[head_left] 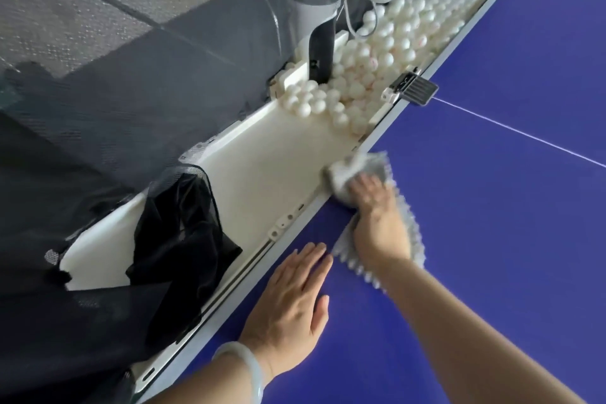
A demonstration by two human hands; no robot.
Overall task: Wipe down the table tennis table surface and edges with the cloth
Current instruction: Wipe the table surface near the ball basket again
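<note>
Blue table tennis table (492, 223) fills the right of your view. Your grey nubby microfibre cloth (377, 166) lies on it at the pale edge strip (295, 228), just beside the white plastic ball tray (262, 180).

Your right hand (377, 226) is on top of the cloth, fingers bent down over its bunched front end. Your left hand (292, 298) lies flat on the blue surface near the same edge, fingers straight and close together, thumb out, holding nothing.

You look to be partway through, working along this edge. No damp streak or dust line shows, so you cannot judge which stretches are already wiped. By position, the edge up towards the black clamp (413, 88) and the broad surface past the thin white centre line (524, 134) look like what remains.

Motion blur smears the cloth's front and your right fingertips, and the thumb is hidden, so the exact grip is unclear. The table's far end and other sides are out of frame. Black mesh netting (183, 223) covers part of the tray, and a pile of white balls (387, 52) covers its upper end.
</note>
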